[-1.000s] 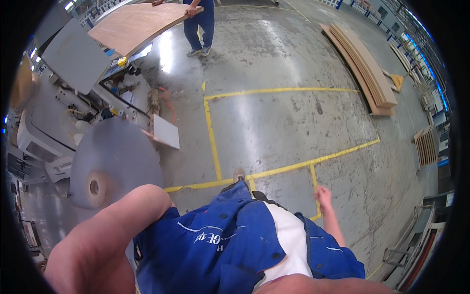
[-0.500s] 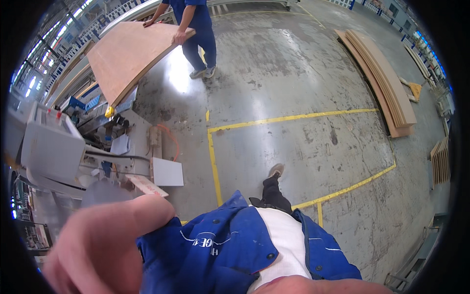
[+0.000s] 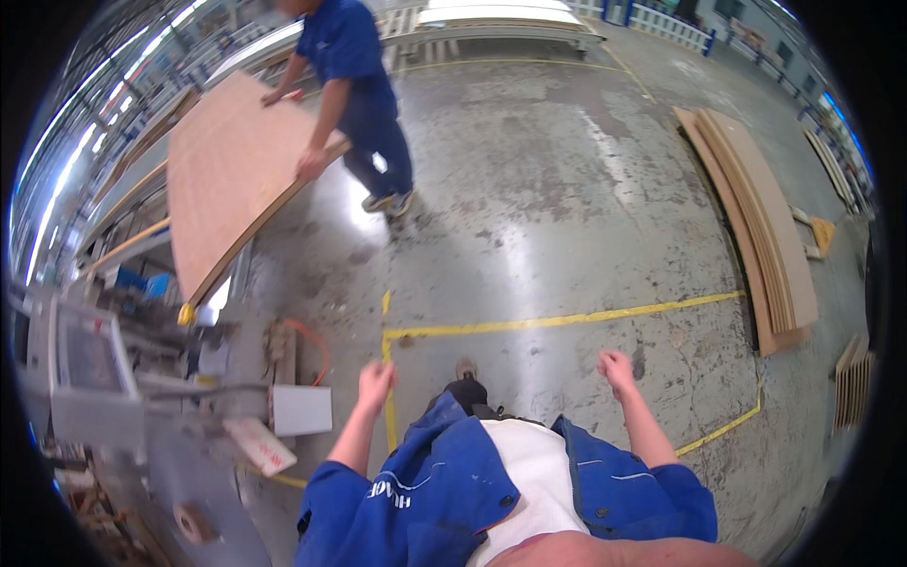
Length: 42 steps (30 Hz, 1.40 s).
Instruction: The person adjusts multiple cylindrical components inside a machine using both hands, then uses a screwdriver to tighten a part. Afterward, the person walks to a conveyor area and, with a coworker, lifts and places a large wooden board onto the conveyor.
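My left hand (image 3: 378,383) hangs in front of me at waist height, its fingers curled in and nothing visible in them. On the other side, my right hand (image 3: 617,370) is held out over the floor in a loose fist, likewise with nothing showing in it. Neither hand touches anything. Nearest to the left hand are a white rectangular panel (image 3: 300,410) and a yellow floor line (image 3: 385,352). Ahead on the left, a person in blue (image 3: 350,57) has both hands on a large tilted wooden board (image 3: 231,170).
A machine with a grey control box (image 3: 90,350) stands on my left, an orange hose (image 3: 316,342) beside it. Long boards (image 3: 756,227) lie stacked at the right, near a pallet jack (image 3: 820,234). A low table with white sheets (image 3: 501,14) is at the back.
My left hand, large and blurred at the lower left before, is now lowered in front of me. My right hand has come into view. The view has tilted up, showing more of the other person.
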Available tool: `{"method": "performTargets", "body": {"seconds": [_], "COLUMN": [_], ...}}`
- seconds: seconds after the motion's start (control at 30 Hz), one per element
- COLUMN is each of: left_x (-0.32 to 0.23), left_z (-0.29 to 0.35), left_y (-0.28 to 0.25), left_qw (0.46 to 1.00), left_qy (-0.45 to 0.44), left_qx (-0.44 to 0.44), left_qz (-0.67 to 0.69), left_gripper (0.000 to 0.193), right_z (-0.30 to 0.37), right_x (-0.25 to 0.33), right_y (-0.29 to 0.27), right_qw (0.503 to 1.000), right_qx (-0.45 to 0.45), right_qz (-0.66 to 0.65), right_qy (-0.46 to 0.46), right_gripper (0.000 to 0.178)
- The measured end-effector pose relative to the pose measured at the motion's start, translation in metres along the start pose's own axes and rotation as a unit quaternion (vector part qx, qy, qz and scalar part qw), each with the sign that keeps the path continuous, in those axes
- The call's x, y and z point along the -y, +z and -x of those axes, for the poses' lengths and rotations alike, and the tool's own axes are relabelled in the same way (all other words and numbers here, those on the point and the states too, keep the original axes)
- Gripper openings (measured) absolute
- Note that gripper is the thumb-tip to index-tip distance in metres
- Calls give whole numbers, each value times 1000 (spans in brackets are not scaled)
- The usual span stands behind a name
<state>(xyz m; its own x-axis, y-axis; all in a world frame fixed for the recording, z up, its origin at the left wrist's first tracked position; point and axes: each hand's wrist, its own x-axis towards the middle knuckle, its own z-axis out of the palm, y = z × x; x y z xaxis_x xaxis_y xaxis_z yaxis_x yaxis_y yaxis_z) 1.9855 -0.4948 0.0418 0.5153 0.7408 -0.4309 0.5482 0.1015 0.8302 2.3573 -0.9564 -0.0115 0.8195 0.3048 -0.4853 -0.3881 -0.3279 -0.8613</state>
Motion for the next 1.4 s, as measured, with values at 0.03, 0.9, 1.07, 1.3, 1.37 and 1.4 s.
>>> {"method": "performTargets", "body": {"seconds": [0.03, 0.9, 1.07, 1.3, 1.37, 1.4], "left_x": [58, -354, -317, -221, -225, -240], "left_z": [-9, -652, -675, -791, -822, -852], "left_y": [12, 148, 186, 282, 280, 273], "left_qw": [997, 992, 976, 966, 962, 960], "left_qy": [-62, -116, -214, -220, -220, -233], "left_qx": [-32, -5, -6, -131, -161, -155], "left_qz": [38, 39, 36, -28, -24, -19], "left_gripper": [29, 20, 24, 27, 27, 26], "right_z": [-34, -550, -762, -1016, -1059, -1075], "right_x": [31, 180, 355, 604, 638, 650], "right_y": [4, 58, 78, 189, 227, 242], "right_qw": [999, 956, 982, 984, 980, 972], "right_qx": [-14, 0, -16, 84, 96, 133], "right_qz": [42, 216, 111, 149, 171, 189], "right_qy": [-17, 198, 150, -42, -43, -40], "right_gripper": [23, 18, 22, 24, 21, 19]}}
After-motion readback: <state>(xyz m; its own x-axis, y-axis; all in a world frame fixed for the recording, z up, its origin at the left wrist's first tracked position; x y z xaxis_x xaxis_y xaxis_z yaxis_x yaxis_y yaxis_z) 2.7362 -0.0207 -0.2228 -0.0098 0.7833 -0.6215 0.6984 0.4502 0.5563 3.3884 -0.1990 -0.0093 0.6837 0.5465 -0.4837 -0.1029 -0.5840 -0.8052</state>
